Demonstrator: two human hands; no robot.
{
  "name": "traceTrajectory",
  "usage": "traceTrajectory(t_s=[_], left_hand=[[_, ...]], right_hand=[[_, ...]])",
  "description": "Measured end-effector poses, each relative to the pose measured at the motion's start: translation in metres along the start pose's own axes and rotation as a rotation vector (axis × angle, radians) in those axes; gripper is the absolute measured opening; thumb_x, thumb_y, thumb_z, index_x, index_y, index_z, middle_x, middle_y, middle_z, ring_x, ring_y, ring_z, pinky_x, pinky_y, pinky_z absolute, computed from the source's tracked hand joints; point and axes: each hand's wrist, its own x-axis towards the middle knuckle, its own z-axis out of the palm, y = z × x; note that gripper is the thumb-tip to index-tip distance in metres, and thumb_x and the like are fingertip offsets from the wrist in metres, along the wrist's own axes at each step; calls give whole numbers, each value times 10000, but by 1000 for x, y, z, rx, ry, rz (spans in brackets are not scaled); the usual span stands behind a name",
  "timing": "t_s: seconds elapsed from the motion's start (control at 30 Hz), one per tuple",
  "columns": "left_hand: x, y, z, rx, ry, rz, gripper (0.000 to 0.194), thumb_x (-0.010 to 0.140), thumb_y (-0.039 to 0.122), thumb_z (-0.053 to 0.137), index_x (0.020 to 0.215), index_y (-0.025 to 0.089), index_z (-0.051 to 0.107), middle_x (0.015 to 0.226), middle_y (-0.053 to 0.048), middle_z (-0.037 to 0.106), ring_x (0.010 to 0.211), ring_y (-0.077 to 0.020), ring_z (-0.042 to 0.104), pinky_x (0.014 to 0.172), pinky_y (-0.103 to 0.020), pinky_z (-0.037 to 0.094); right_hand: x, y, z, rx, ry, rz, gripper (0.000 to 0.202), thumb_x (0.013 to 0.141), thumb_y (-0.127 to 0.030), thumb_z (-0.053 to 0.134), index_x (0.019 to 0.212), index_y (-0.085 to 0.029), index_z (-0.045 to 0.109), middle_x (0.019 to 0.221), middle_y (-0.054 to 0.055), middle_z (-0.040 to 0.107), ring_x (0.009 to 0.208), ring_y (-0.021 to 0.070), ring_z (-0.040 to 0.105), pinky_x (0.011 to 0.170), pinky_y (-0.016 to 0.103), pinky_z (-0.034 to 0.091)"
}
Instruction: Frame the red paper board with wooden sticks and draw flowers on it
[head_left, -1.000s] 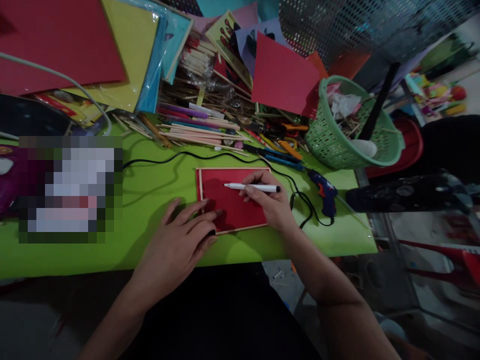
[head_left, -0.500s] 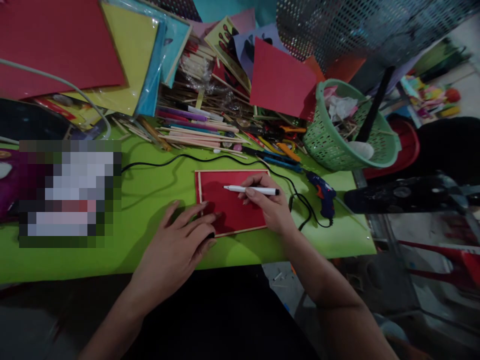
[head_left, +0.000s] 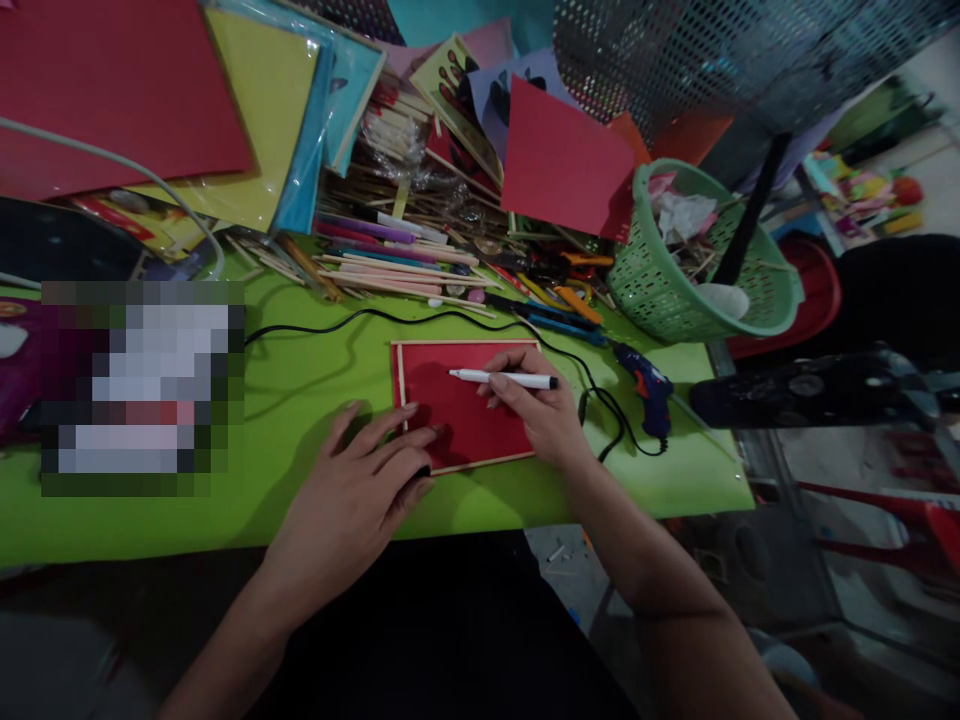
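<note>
A red card (head_left: 480, 425) edged with thin wooden sticks lies flat on the green tabletop (head_left: 300, 345) in front of me. My right hand (head_left: 544, 405) is closed around a white marker (head_left: 517, 380) with a dark end, held over the card. Its dark tip points left; whether it touches the card I cannot tell. My left hand (head_left: 375, 465), palm down with fingers spread, rests at the card's lower left corner and left edge. Something black shows by its thumb.
A blue glue gun (head_left: 645, 390) with a black cable lies right of the card. Behind are a green basket (head_left: 675, 300) of scraps, box cutters (head_left: 559, 318), pens and sticks (head_left: 405, 270), and coloured sheets (head_left: 566, 160). A blurred-out object (head_left: 142, 390) stands at left.
</note>
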Motion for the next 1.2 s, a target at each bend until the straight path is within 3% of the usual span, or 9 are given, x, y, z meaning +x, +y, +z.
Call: traceTrajectory(t_s=[0.33,0.6,0.87,1.2], left_hand=[[1,0,1,0,-6,11,194,1072,317,479,1182,284,635,1407,16,693,1451,-232,495,1271,-550,196],[1,1,-1,-18,-18,-12,201,1069,315,484,1181,279,647,1400,1,699,1452,-230,499,1284,-543,181],[1,2,-1,-4,-5,-12,216,1066,318,485,1169,268,669,1366,-24,720,1416,-260,538,1257,-569,233],[0,1,1,-21,0,-4,192,1073,305,477,1179,274,634,1413,1,693,1446,-239,503,1260,-554,194]], right_hand=[[3,3,1,-69,27,-25,277,864,-472,752,902,-227,630,780,1,689,662,130,620,634,285,529],[10,1,-7,86,39,-6,205,820,-358,815,878,-220,675,754,-10,693,692,136,651,628,269,532],[14,6,4,-16,3,-18,238,849,-409,786,914,-225,651,792,-5,694,699,140,643,632,281,535],[13,0,7,-141,17,-27,214,863,-397,752,877,-231,617,757,-9,675,654,138,598,605,293,468]])
